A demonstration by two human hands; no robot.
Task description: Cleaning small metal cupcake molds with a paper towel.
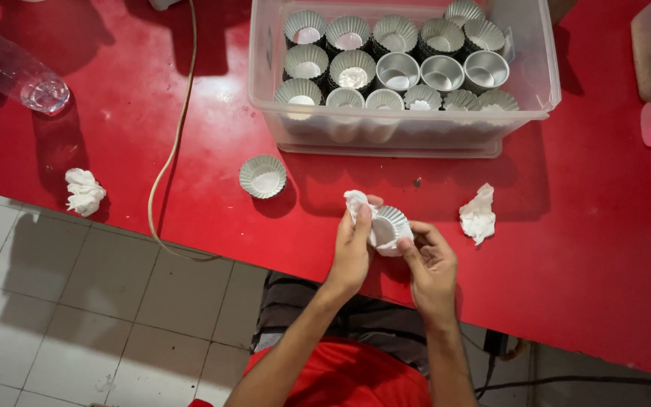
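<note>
Over the red bench (152,113), the right hand (432,264) grips a fluted tin mould (387,228); the left hand (352,249) pinches a tissue wad (356,202) against it.

Moulds (397,71) in tub (544,90) — behind hands (one (263,176) left).

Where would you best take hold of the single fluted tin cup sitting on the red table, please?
Take the loose fluted cup by its flared rim, coming from above. It stands upright, mouth up, apart from the plastic box and the cord, so opposite edges are free to pinch.
</note>
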